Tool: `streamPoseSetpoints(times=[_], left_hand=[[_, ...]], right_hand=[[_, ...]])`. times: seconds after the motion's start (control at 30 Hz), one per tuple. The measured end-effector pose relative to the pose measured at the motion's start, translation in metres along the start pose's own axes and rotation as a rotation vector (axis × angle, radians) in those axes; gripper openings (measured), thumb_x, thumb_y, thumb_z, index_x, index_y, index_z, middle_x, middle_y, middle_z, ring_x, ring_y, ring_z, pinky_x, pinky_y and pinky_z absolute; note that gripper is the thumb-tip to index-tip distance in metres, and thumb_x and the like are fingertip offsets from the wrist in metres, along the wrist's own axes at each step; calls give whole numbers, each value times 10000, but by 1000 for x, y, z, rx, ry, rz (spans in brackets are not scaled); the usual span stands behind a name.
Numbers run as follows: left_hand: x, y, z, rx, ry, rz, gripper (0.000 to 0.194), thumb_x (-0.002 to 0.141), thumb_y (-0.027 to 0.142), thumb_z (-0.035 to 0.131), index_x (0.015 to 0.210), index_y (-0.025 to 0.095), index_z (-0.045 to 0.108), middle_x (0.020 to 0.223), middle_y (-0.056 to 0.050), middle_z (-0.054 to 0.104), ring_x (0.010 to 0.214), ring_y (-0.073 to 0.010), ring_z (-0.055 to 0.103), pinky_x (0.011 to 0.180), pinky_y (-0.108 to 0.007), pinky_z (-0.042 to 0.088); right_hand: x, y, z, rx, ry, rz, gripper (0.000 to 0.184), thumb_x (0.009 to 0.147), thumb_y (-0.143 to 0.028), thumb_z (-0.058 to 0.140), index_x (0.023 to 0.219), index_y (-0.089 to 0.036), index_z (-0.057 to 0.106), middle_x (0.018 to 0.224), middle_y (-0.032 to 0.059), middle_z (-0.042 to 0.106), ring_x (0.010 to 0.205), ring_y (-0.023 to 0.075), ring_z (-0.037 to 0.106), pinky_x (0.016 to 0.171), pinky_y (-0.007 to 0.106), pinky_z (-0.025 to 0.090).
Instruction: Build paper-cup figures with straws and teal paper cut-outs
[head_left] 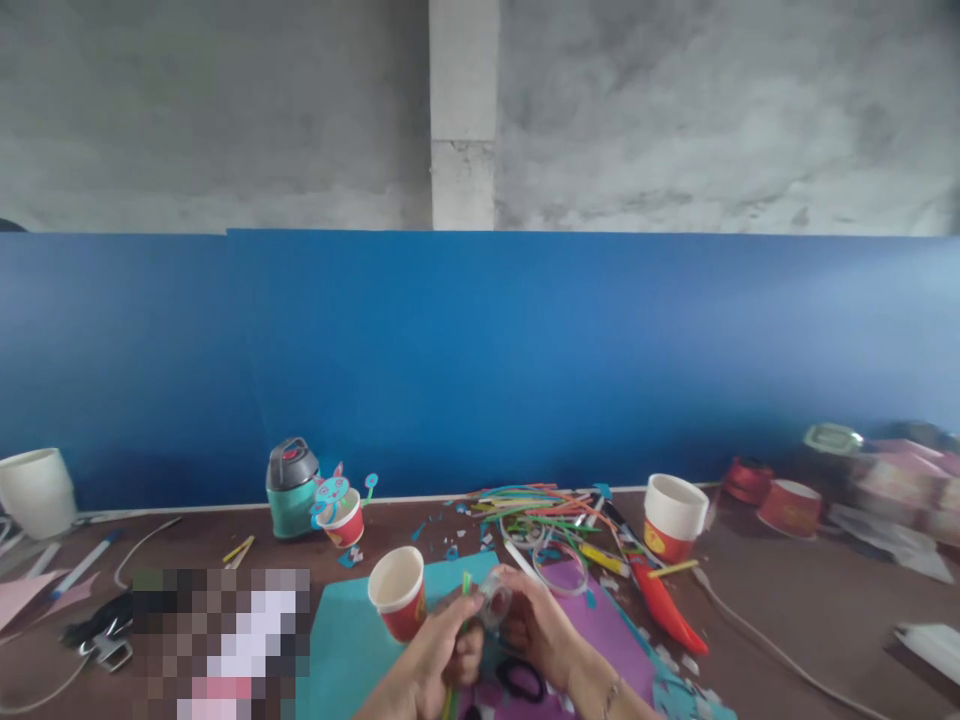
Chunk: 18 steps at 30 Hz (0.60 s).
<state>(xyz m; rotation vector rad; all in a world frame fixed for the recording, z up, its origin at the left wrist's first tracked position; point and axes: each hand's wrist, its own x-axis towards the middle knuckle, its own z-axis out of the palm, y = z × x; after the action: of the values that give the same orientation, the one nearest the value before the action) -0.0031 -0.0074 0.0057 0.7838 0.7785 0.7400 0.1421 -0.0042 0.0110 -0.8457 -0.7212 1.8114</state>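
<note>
My left hand (pixel 442 650) is closed around a thin green straw (pixel 465 590) that sticks up between the fingers. My right hand (pixel 536 625) is closed on a small roll of clear tape (pixel 495 602) held against the straw. Both hands meet low in the middle, over a teal paper sheet (pixel 345 650) and a purple sheet (pixel 607 640). A red and white paper cup (pixel 399 592) stands just left of my left hand. Black scissors (pixel 521 680) lie under my right wrist.
A pile of coloured straws (pixel 540 510) lies behind the hands. Another paper cup (pixel 673 515), a red cutter (pixel 664 605), a teal flask (pixel 291 487), a decorated cup (pixel 341 512) and a white pot (pixel 37 490) stand around. A blue partition (pixel 480 360) backs the brown table (pixel 787 600).
</note>
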Motion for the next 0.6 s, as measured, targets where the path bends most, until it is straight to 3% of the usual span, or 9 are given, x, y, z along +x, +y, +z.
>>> streamPoseSetpoints(times=[0.1, 0.23, 0.4, 0.6], left_hand=[[2, -7, -2, 16, 25, -48, 491, 529, 564, 705, 751, 240, 410, 317, 163, 282, 305, -31, 90, 427, -230, 13], [0, -10, -3, 36, 2, -116, 471, 547, 573, 683, 717, 242, 394, 312, 152, 282, 292, -38, 123, 426, -239, 9], [-3, -6, -2, -9, 6, -68, 528, 493, 559, 713, 698, 244, 342, 329, 163, 272, 308, -25, 95, 422, -229, 8], [-10, -1, 5, 0, 16, -23, 573, 459, 567, 741, 747, 244, 365, 322, 176, 238, 329, -26, 59, 418, -227, 2]], right_hand=[[-6, 7, -4, -13, -28, -37, 270, 662, -370, 715, 649, -176, 527, 505, -72, 464, 394, 34, 307, 394, 176, 174], [-8, 14, -13, -36, -55, -75, 289, 667, -418, 742, 680, -187, 570, 532, -59, 498, 429, 56, 387, 413, 184, 237], [-5, 16, -21, -26, -107, -46, 317, 657, -480, 724, 717, -192, 605, 575, -38, 565, 461, 76, 454, 488, 207, 338], [-9, 13, -16, 44, -141, -14, 198, 702, -367, 659, 699, -176, 612, 569, -34, 573, 447, 65, 426, 463, 191, 282]])
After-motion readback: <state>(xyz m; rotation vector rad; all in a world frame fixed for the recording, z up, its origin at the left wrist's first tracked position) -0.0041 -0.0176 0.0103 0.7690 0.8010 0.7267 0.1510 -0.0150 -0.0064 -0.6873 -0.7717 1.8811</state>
